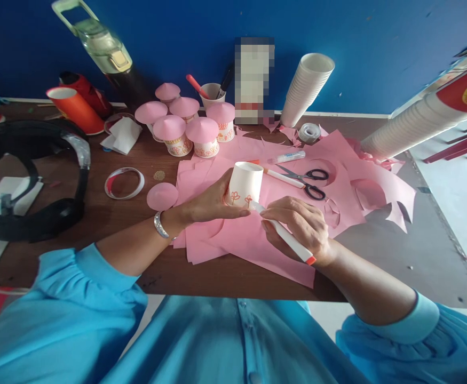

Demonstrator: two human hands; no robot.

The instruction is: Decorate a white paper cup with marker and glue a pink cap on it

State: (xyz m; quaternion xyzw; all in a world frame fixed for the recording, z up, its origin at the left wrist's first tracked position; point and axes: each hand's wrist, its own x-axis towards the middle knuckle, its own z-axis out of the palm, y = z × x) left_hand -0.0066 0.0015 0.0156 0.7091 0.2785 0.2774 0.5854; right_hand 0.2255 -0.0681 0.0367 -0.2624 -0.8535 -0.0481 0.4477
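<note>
A white paper cup [246, 184], upside down, is gripped in my left hand [215, 201], with red flower outlines drawn near its lower edge. My right hand [299, 226] is closed round a white marker [290, 242] with a red end. The marker's tip meets the cup beside the right-hand flower. Beneath both hands lie overlapping sheets of pink paper [213, 240]. Black-handled scissors [311, 181], a glue stick [289, 157] and a red-and-white marker cap or pen [283, 177] rest on the paper. A loose pink paper cone [162, 197] is left of my left hand.
Several decorated cups with pink cone tops [203, 133] stand behind. Further back are a cup of markers [211, 92], a tall stack of paper cups [307, 85] and a bottle [109, 53]. A tape roll [124, 183] and a black headset [33, 181] lie left.
</note>
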